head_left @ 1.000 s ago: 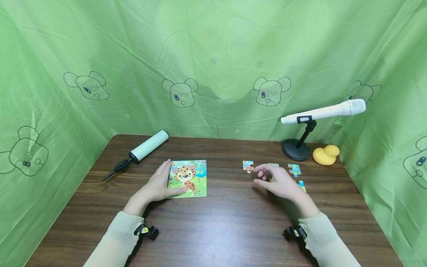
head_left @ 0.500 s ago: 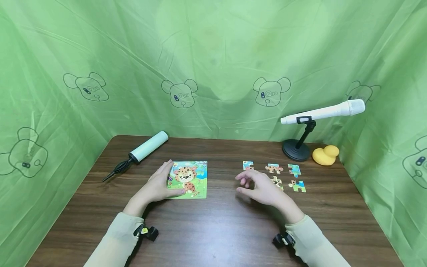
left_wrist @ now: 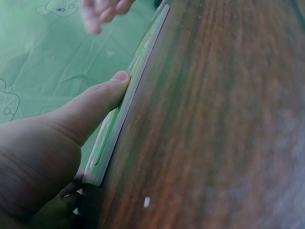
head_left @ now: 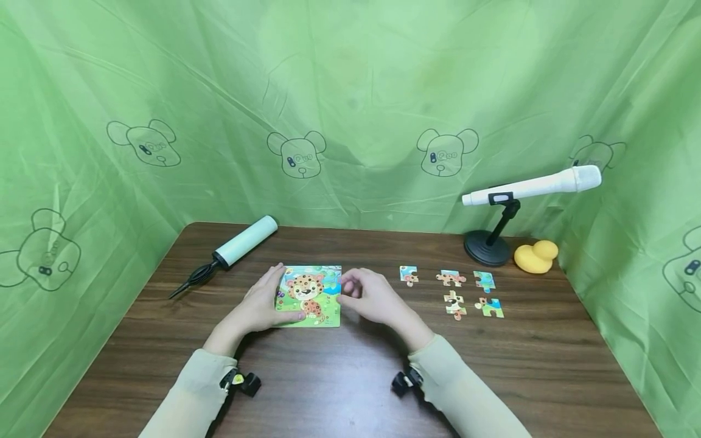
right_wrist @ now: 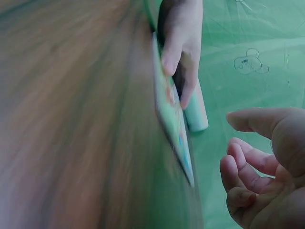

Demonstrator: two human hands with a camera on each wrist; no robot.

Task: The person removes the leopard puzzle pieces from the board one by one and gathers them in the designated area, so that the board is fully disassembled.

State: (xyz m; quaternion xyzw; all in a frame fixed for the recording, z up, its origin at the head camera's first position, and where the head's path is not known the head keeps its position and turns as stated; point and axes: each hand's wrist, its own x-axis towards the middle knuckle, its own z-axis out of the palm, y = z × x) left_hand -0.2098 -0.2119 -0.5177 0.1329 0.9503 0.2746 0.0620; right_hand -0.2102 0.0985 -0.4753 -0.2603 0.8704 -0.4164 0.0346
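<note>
Left hand (head_left: 257, 306) flat against the puzzle board's (head_left: 312, 296) left edge, thumb pressed on the near corner, fingers straight. Right hand (head_left: 372, 299) just beside the board's right edge, fingers loosely curled, holding nothing. Board lying flat on the table (head_left: 350, 371), mid-left. Farther right, five loose puzzle pieces (head_left: 456, 304). At the back, a pump (head_left: 241, 244), a microphone (head_left: 531, 187) on its stand, a yellow duck (head_left: 535, 256).

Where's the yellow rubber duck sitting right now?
In the head view, the yellow duck sits at the table's far right corner, just right of the microphone stand's black base and behind the loose puzzle pieces.
</note>
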